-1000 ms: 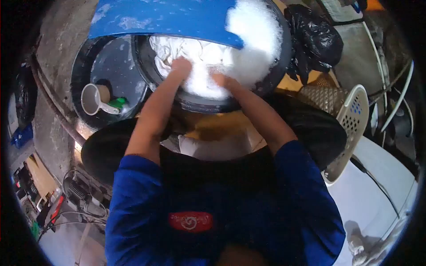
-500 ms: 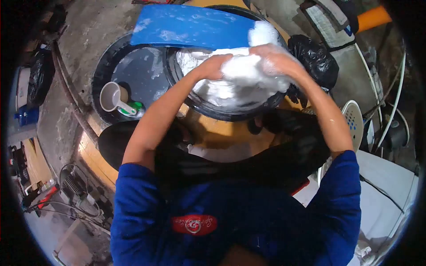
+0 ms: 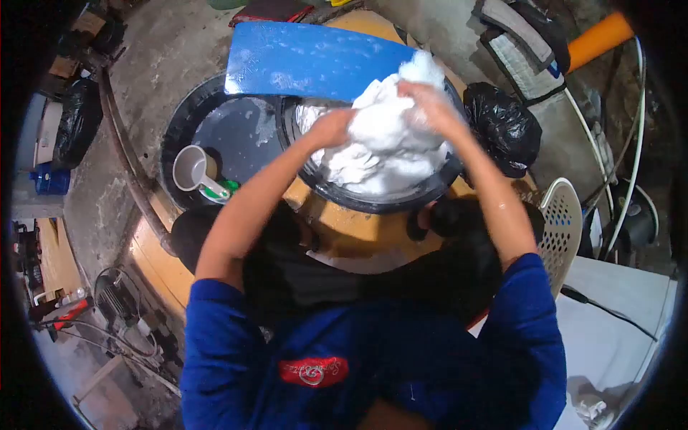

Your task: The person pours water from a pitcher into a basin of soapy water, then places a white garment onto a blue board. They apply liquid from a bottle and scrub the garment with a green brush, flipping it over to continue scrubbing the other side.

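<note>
The left hand (image 3: 332, 129) and right hand (image 3: 434, 111) are staying apart, gripping a bunched, foamy white cloth (image 3: 358, 163) from either side; suds are hiding some fingers. The cloth is sitting in and heaping above a black tub (image 3: 373, 208). A blue board (image 3: 308, 61) is lying across the tub's far side, and a dipper (image 3: 189, 168) is resting in the basin (image 3: 240, 140) at left.

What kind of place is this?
Probably a spot for washing clothes: there's a soapy white cloth in a black tub, and a scoop in another tub.
</note>
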`<action>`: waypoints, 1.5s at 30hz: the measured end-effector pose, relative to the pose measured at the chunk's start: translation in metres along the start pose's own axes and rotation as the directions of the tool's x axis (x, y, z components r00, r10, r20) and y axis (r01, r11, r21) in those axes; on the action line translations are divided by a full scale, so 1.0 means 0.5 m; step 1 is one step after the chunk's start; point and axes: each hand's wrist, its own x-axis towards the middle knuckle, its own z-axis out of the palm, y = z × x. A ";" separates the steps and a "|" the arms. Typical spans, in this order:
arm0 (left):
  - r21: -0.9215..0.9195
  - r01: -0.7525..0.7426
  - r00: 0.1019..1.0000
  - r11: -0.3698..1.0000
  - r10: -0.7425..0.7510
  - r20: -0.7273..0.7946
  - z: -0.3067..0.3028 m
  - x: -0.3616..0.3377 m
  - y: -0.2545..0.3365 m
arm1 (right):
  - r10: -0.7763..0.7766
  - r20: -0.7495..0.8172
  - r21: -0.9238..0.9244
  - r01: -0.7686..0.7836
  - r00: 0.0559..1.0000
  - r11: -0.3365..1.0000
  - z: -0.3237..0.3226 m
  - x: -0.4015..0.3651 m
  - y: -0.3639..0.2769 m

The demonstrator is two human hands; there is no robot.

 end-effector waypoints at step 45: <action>-0.016 0.414 0.901 0.910 -0.407 0.149 0.203 -0.112 -0.043 | 0.198 0.253 0.359 -0.282 0.947 0.890 0.089 -0.202 0.063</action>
